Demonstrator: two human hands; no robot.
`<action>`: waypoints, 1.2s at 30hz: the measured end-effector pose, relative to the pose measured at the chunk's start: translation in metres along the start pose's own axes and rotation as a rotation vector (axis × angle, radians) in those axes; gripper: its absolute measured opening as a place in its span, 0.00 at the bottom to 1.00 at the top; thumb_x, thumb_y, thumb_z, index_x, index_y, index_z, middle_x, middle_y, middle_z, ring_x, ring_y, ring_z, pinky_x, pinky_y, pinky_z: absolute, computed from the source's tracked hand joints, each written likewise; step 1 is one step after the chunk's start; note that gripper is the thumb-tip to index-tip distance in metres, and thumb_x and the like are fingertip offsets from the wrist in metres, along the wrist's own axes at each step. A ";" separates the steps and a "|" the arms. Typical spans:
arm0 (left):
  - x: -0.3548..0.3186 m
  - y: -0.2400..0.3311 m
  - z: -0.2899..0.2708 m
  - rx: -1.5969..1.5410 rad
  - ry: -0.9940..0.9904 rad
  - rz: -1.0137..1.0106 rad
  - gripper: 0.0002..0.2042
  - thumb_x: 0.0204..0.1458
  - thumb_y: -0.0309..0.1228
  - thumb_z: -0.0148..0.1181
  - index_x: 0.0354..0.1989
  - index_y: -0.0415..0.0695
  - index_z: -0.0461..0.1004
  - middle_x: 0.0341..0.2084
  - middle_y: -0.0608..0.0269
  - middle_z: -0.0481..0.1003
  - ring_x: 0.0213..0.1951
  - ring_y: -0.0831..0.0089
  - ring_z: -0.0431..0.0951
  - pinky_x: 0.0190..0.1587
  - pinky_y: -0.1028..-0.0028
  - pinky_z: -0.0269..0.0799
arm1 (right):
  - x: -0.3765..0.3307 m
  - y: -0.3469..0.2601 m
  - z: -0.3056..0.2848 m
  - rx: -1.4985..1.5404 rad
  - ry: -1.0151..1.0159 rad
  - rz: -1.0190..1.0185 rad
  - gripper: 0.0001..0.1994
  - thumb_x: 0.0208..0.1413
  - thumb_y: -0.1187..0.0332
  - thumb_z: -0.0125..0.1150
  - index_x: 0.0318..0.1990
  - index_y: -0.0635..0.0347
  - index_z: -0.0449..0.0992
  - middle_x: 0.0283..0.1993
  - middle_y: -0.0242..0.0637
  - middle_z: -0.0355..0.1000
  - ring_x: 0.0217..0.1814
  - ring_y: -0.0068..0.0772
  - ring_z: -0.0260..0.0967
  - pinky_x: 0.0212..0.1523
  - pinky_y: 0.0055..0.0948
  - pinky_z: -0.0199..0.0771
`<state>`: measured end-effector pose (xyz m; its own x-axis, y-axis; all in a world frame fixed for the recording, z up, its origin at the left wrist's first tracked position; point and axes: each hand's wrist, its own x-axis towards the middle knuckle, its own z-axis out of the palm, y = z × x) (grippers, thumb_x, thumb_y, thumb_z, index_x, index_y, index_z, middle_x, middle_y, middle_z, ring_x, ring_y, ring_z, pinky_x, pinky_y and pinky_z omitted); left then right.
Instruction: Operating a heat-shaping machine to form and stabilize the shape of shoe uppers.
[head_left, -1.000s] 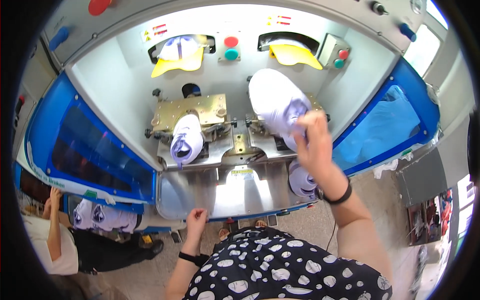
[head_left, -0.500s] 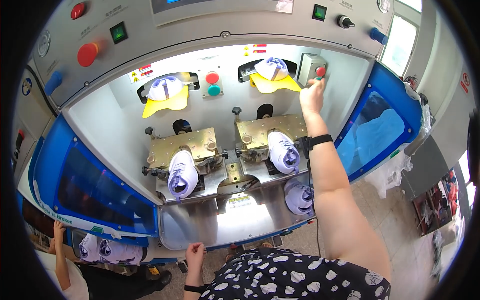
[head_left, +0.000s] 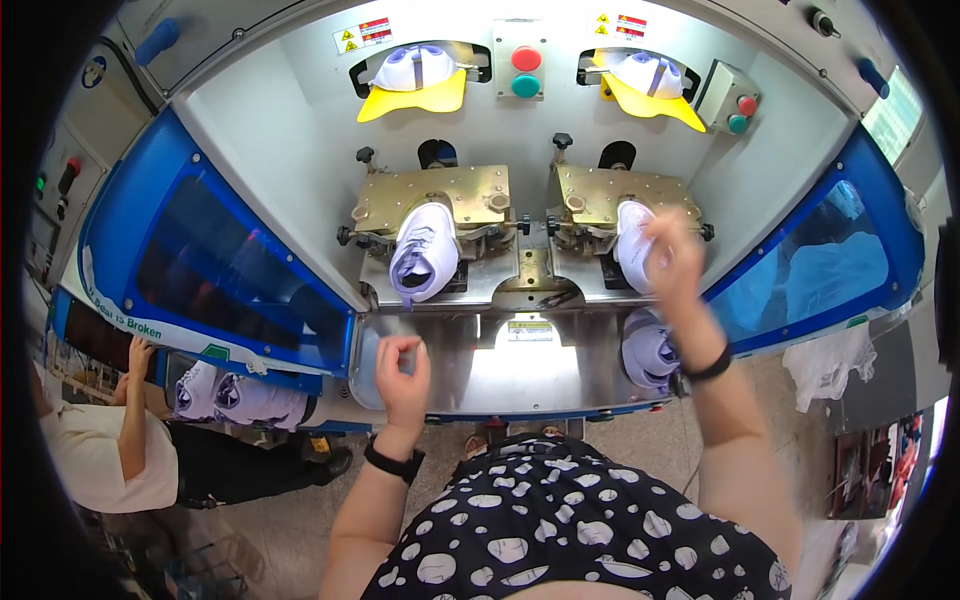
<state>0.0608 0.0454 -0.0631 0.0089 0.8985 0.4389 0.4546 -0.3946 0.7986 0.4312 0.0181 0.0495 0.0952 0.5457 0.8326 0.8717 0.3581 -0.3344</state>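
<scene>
My left hand (head_left: pixel 403 380) is raised in front of the metal tray at the machine's front, its fingers curled in with nothing visible in them. My right hand (head_left: pixel 676 255), smeared by motion, is in front of the right white-and-lilac sneaker (head_left: pixel 632 240) and hides part of it; whether they touch I cannot tell. That shoe sits toe-in under the right brass-coloured clamp plate (head_left: pixel 620 185). A matching left sneaker (head_left: pixel 424 250) is lodged the same way under the left clamp plate (head_left: pixel 440 190). Another sneaker (head_left: pixel 648 350) rests at the tray's right end, near my right wrist.
White shoe uppers with yellow flaps (head_left: pixel 425 85) hang in slots on the back wall. Red and green buttons sit on a centre panel (head_left: pixel 522 60) and a side box (head_left: pixel 728 98). Blue windowed doors (head_left: pixel 230 260) flank the opening. A co-worker (head_left: pixel 110 440) stands left near more sneakers (head_left: pixel 245 398).
My right hand has come down from the button box on the right to the right sneaker. My left hand has risen toward the tray. The view has tilted down and shifted.
</scene>
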 end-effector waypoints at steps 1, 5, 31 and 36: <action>0.013 0.017 0.000 0.046 0.058 0.125 0.08 0.46 0.22 0.61 0.35 0.41 0.73 0.37 0.58 0.73 0.41 0.62 0.73 0.45 0.69 0.68 | -0.045 -0.014 0.019 0.165 -0.183 -0.072 0.11 0.41 0.84 0.49 0.32 0.59 0.71 0.30 0.42 0.71 0.31 0.47 0.71 0.32 0.36 0.71; 0.053 0.033 0.010 0.186 0.082 0.314 0.13 0.45 0.26 0.63 0.40 0.44 0.72 0.51 0.53 0.69 0.54 0.52 0.66 0.57 0.58 0.60 | -0.179 -0.073 0.072 0.178 -0.926 -0.094 0.25 0.46 0.69 0.62 0.54 0.59 0.66 0.62 0.42 0.61 0.60 0.42 0.63 0.54 0.41 0.68; 0.059 -0.038 0.031 0.269 -0.078 0.211 0.15 0.44 0.30 0.62 0.40 0.46 0.67 0.65 0.42 0.51 0.63 0.43 0.55 0.63 0.50 0.51 | -0.251 -0.111 0.149 -0.074 -1.104 -0.184 0.26 0.56 0.63 0.49 0.65 0.44 0.59 0.70 0.33 0.52 0.72 0.39 0.49 0.66 0.54 0.50; 0.062 -0.051 0.026 0.223 -0.092 0.266 0.16 0.42 0.29 0.63 0.40 0.45 0.68 0.64 0.40 0.53 0.58 0.43 0.62 0.58 0.54 0.59 | -0.260 -0.102 0.154 -0.174 -1.147 -0.283 0.35 0.52 0.56 0.57 0.69 0.41 0.52 0.73 0.29 0.47 0.74 0.34 0.45 0.67 0.49 0.50</action>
<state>0.0615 0.1258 -0.0875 0.2289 0.7875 0.5723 0.6086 -0.5746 0.5473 0.2434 -0.0437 -0.2003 -0.5185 0.8540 -0.0421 0.8544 0.5155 -0.0650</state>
